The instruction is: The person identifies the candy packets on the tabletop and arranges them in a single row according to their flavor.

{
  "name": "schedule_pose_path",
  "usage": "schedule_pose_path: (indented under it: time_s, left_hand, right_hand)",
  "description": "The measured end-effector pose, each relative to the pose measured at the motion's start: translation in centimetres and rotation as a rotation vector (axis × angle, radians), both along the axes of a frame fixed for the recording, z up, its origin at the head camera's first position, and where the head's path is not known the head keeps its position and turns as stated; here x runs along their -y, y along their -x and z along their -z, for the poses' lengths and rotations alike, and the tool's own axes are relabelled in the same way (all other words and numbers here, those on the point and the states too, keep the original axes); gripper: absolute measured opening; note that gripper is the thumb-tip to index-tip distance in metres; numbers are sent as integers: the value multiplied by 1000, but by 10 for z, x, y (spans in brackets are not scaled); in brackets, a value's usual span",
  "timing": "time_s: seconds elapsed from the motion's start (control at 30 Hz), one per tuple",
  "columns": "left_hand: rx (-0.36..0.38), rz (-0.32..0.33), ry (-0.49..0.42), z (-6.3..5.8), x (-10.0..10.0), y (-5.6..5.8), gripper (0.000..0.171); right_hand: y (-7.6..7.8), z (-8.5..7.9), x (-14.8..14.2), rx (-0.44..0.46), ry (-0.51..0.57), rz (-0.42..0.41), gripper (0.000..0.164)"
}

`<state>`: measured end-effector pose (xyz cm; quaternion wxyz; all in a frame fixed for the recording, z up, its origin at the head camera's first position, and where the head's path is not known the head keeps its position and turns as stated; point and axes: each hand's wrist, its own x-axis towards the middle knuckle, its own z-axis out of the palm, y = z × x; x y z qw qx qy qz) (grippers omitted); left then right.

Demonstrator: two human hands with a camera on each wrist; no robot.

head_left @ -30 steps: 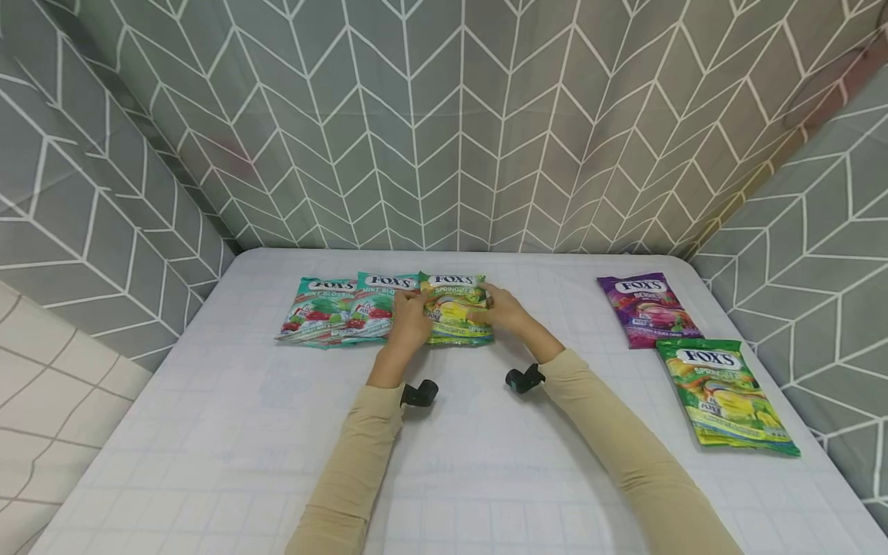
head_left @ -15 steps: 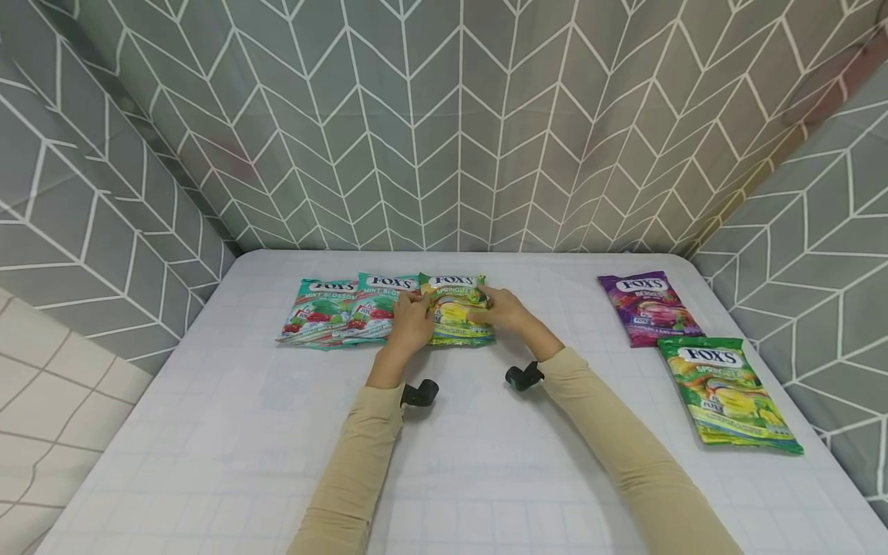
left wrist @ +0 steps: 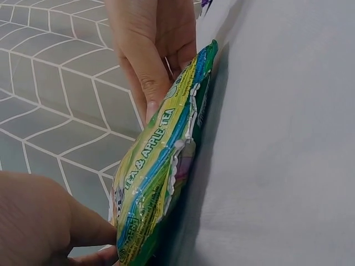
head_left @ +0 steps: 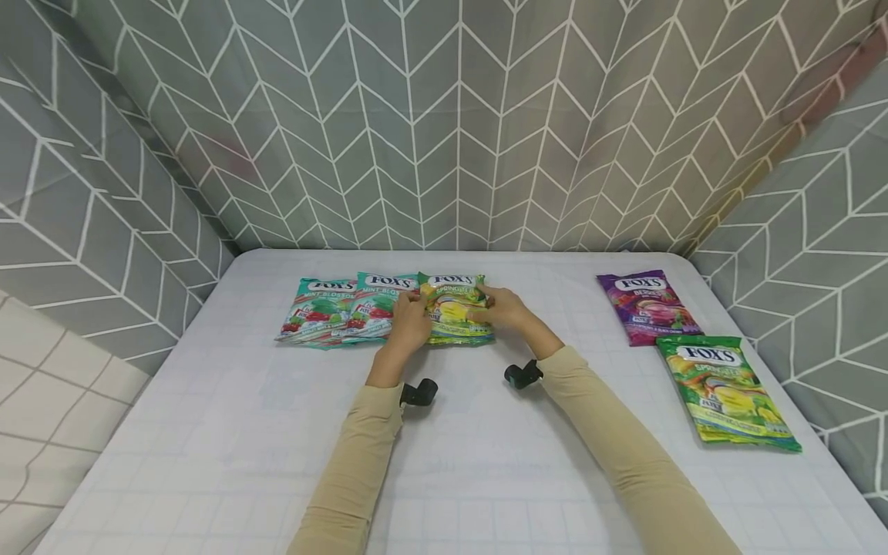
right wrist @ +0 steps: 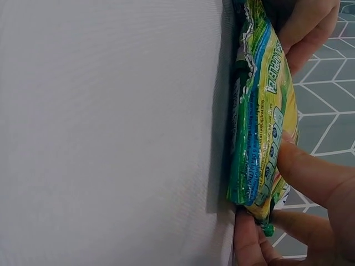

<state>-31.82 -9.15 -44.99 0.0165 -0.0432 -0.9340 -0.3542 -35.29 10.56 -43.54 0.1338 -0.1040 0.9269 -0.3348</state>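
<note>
A green and yellow Fox's candy bag point(head_left: 454, 312) lies face up at the back middle of the table. My left hand point(head_left: 411, 320) pinches its left edge, partly covering the teal bag beside it. At its right edge my right hand point(head_left: 506, 310) has the thumb on top; the right wrist view shows the fingers point(right wrist: 249, 238) at the underside. The left wrist view shows the near edge of this candy bag point(left wrist: 161, 160) from the side. Two teal mint candy bags point(head_left: 371, 308) point(head_left: 319, 312) sit to the left, overlapping each other.
On the right lies a purple berries candy bag point(head_left: 648, 308). Another green and yellow candy bag point(head_left: 728, 393) overlaps its lower corner, with more packaging showing under its front edge. A patterned grey curtain point(head_left: 444, 131) borders the white table point(head_left: 444, 478) at back and sides.
</note>
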Motion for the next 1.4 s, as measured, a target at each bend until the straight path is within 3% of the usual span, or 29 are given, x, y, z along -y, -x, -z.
schedule_pose_path:
  time_s: [0.27,0.43,0.57,0.7,0.8,0.9,1.03,1.17,1.4]
  left_hand:
    - [10,4,11,1,-2,0,46]
    - [-12,7,3,-4,0,-2,43]
    - [-62,-13,-19,-6,0,-2,38]
    - [-140,-51,-46,-10,-11,-5,38]
    - [-163,-30,-132,-18,-30,-10,41]
    - [-156,48,-235,-23,-55,-15,42]
    - [-110,145,-264,-22,-96,-23,43]
    - [-16,233,-264,-21,-136,-34,44]
    - [165,377,-267,-21,-200,-57,45]
  right_hand:
    - [-2,2,-2,-11,17,21,77]
    - [-3,8,1,-53,83,44,76]
    - [-15,9,-1,-76,141,101,70]
    - [-36,-3,-12,-82,143,132,59]
    - [-53,-12,-29,-101,149,125,52]
    - [-68,-17,-52,-155,146,123,46]
    - [-88,-19,-87,-258,106,159,42]
    - [-109,-18,-125,-319,40,219,40]
    - [-152,-23,-195,-346,-88,359,43]
